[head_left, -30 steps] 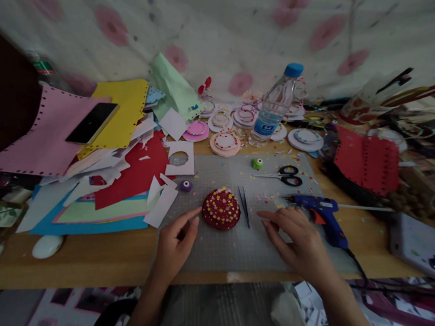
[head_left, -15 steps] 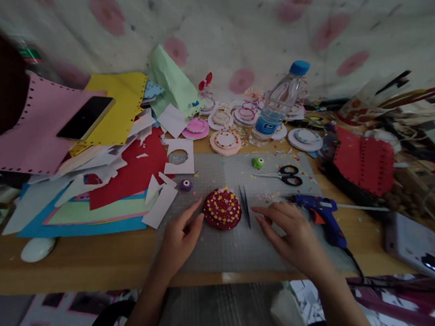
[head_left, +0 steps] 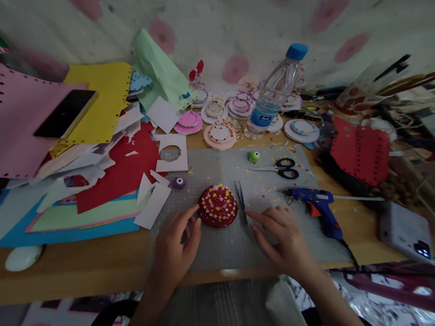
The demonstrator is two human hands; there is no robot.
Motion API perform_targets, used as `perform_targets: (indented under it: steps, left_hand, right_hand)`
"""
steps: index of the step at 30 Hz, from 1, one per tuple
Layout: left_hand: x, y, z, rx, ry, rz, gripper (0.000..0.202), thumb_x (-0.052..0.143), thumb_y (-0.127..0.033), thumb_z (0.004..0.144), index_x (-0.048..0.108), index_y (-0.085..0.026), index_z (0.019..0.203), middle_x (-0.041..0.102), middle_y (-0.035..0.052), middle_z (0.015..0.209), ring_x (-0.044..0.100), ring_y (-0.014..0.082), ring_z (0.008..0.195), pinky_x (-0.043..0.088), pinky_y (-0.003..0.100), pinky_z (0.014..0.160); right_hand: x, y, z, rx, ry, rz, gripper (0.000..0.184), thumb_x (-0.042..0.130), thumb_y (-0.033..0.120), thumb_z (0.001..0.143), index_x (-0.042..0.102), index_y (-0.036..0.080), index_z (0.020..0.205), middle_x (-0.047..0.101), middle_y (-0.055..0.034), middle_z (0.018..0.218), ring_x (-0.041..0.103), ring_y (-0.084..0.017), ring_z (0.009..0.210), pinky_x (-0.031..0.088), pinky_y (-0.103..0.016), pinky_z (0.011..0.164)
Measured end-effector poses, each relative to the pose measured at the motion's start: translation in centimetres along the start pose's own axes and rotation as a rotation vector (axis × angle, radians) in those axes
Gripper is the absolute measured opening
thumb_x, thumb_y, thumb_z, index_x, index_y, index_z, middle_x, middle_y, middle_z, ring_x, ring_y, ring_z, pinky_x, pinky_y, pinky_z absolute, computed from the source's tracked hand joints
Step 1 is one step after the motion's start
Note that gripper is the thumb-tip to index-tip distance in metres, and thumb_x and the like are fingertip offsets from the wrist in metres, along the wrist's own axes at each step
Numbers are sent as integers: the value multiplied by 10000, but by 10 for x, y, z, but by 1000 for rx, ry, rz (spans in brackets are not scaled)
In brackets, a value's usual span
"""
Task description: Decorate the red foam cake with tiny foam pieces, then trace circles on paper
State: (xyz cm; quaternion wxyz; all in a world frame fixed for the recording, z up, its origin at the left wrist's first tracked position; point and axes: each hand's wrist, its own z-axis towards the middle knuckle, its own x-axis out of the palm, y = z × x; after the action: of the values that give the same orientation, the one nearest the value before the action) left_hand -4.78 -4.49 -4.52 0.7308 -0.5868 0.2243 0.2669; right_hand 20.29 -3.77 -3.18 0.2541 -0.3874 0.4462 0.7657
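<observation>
A dark red dome (head_left: 217,206) dotted with small yellow, pink and white stars rests on the grey cutting mat (head_left: 216,255). My left hand (head_left: 178,242) is at its left side, fingers apart, the index fingertip at or very near the dome's edge. Right of the dome lies a pair of dark tweezers (head_left: 240,201). My right hand (head_left: 280,233) hovers by their near end, thumb and index finger parted, the index tip close to or touching them; which, I cannot tell. Neither hand holds anything.
Black-handled scissors (head_left: 281,168), a green punch (head_left: 254,156) and a purple punch (head_left: 179,182) lie beyond the dome. At right is a blue glue gun (head_left: 319,203) with its cord. A water bottle (head_left: 274,97) stands behind. Paper sheets (head_left: 94,211) pile up at left.
The whole view has shifted slightly. My right hand has come closer to the tweezers, and my left index fingertip is nearer the dome. The dome and tweezers lie as before.
</observation>
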Motion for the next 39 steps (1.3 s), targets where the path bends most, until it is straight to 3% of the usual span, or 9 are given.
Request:
perform_targets:
  steps: [2, 4, 10, 16, 23, 29, 34, 39]
  left_hand:
    - [1, -3, 3, 93, -26, 66, 282, 546, -222, 953, 624, -227, 1224, 669, 77, 1109, 657, 202, 977, 537, 357, 904]
    - [2, -5, 7, 167, -25, 102, 330, 549, -196, 948, 585, -236, 1273, 632, 99, 1248, 590, 249, 1181, 478, 427, 1027]
    - [7, -4, 10, 215, 61, 82, 471, 547, -193, 959, 439, -249, 1414, 576, 112, 1393, 509, 264, 1331, 424, 472, 1111]
    - [22, -5, 12, 188, 67, 66, 697, 681, -374, 898, 326, -244, 1483, 528, 159, 1434, 510, 318, 1329, 435, 532, 1098]
    - [22, 6, 24, 201, 138, 49, 552, 597, -231, 948, 379, -254, 1455, 563, 121, 1414, 538, 264, 1303, 436, 485, 1113]
    - [15, 5, 23, 281, 106, 55, 520, 618, -203, 932, 429, -232, 1415, 562, 122, 1406, 511, 256, 1326, 415, 483, 1133]
    - [20, -8, 27, 375, 30, 152, 432, 691, -237, 892, 513, -237, 1286, 635, 103, 1242, 602, 258, 1176, 481, 464, 1042]
    - [28, -11, 38, 388, 56, 154, 638, 810, -356, 785, 449, -206, 1290, 621, 148, 1263, 595, 316, 1184, 452, 533, 1054]
  right_hand:
    - [3, 0, 7, 5, 33, -38, 312, 517, 229, 973, 638, 198, 1258, 626, -62, 874, 553, -211, 822, 399, -372, 722]
    - [6, 0, 15, -9, 55, -54, 308, 512, 240, 976, 634, 179, 1252, 627, -73, 892, 547, -222, 838, 400, -375, 725]
    - [4, 3, 4, -83, -49, 33, 256, 519, 146, 949, 640, 179, 1172, 603, -50, 840, 508, -203, 788, 357, -359, 688]
    - [3, 11, -37, -122, 129, 46, 343, 543, 159, 924, 589, 155, 1264, 620, -60, 877, 522, -205, 783, 385, -366, 702]
    - [15, 16, -43, -115, 295, -60, 502, 625, 264, 895, 531, 168, 1378, 620, -88, 967, 556, -253, 861, 416, -413, 754]
    - [21, 16, -51, -177, 165, -32, 298, 615, 250, 937, 630, 191, 1229, 635, -37, 836, 560, -195, 752, 394, -363, 693]
    - [26, 24, -63, -144, 11, -1, 200, 577, 132, 957, 664, 199, 1124, 643, -7, 761, 536, -154, 686, 394, -328, 652]
    - [37, 27, -74, -131, -25, 35, 231, 537, 73, 956, 649, 174, 1132, 667, -22, 802, 538, -156, 695, 405, -338, 668]
